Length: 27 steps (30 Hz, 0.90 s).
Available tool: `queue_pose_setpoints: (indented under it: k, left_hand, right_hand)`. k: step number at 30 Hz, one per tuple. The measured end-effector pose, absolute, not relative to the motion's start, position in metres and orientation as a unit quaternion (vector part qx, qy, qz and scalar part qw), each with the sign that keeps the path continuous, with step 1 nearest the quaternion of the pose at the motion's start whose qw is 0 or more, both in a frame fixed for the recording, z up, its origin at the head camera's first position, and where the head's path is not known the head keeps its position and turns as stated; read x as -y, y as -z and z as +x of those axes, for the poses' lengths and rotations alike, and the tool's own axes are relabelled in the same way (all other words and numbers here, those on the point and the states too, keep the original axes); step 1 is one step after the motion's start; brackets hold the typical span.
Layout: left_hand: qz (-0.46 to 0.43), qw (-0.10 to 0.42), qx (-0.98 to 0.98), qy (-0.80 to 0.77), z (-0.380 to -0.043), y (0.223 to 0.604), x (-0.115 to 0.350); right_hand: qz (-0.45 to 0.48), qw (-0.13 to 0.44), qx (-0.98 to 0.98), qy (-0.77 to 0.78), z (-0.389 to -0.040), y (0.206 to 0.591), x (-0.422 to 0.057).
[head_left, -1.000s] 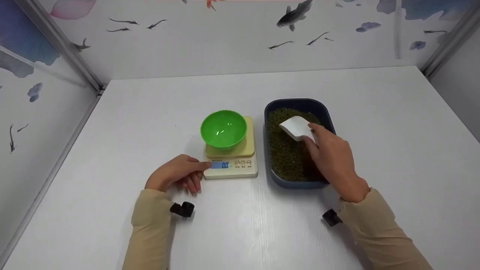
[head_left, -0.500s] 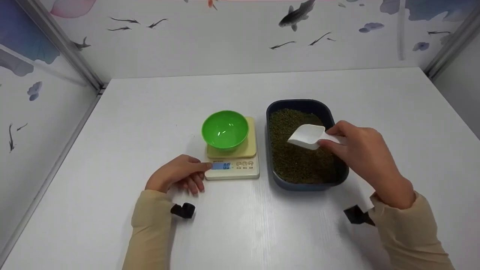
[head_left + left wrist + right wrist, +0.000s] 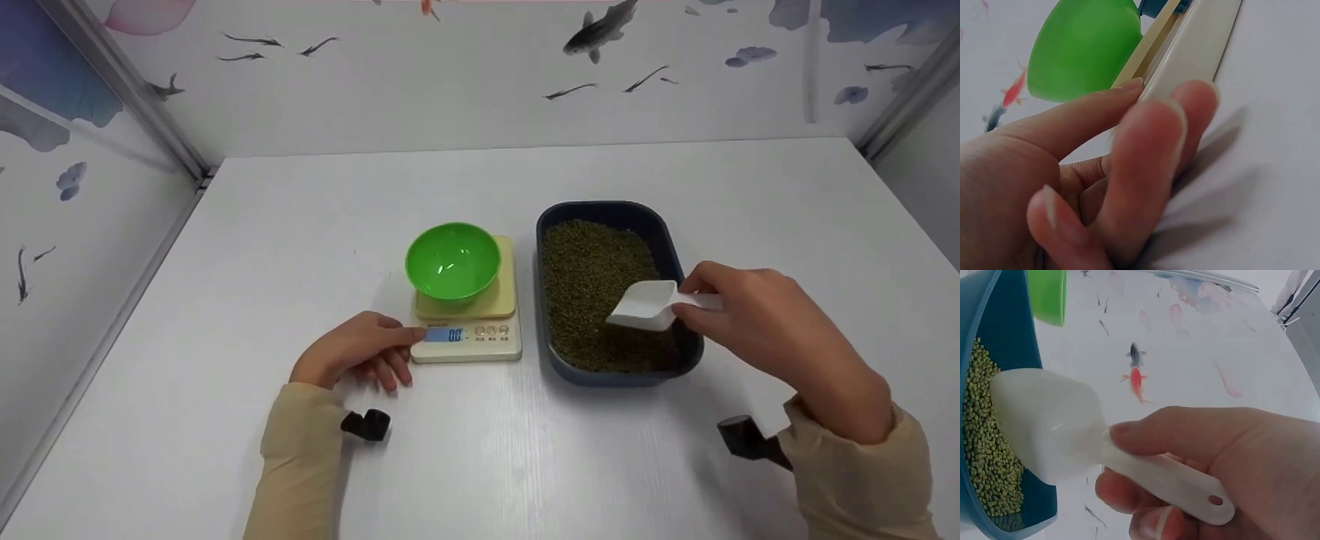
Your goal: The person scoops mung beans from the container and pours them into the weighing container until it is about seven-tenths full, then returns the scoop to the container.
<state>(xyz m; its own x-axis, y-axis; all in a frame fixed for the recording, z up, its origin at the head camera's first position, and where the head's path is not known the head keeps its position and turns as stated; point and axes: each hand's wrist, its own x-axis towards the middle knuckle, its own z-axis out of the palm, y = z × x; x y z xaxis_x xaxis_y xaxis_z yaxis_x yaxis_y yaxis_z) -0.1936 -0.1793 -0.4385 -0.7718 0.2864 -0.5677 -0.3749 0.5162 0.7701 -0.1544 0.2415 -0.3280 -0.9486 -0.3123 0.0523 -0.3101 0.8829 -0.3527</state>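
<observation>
My right hand [image 3: 757, 315] grips the handle of a white plastic scoop [image 3: 645, 306], thumb laid along its top. The scoop's bowl shows bare white inside and hangs over the right part of a dark blue tub [image 3: 545, 300] of mung beans [image 3: 592, 262]. In the right wrist view, the scoop [image 3: 1050, 422] overlaps the tub's rim. My left hand [image 3: 352, 345] holds the front left corner of a kitchen scale [image 3: 465, 351], thumb beside the display, which reads 0.0. Other fingers curl below, near the tabletop. A green bowl [image 3: 454, 262] sits on the scale's platform, its inside bare.
The scale and tub stand side by side on a white table [image 3: 525, 457], with a narrow gap between them. White panels with painted fish [image 3: 600, 30] rise behind and at the left. A black wrist camera [image 3: 366, 425] sticks out from the left sleeve.
My right hand has drawn the scoop rightward and toward me, from the tub's middle to its right side. The left hand, scale and bowl have stayed put.
</observation>
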Motion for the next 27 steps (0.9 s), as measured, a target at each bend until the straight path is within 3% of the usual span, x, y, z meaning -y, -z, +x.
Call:
queue_pose_setpoints:
  k: [21, 27]
  left_hand:
    - [-0.035, 0.341, -0.798, -0.496, -0.194, 0.439, 0.180]
    - [-0.025, 0.343, -0.797, -0.496, -0.196, 0.437, 0.180]
  right_hand:
    - [-0.133, 0.113, -0.969, 0.176, -0.170, 0.343, -0.242]
    - [-0.148, 0.099, -0.969, 0.173, -0.169, 0.349, -0.238]
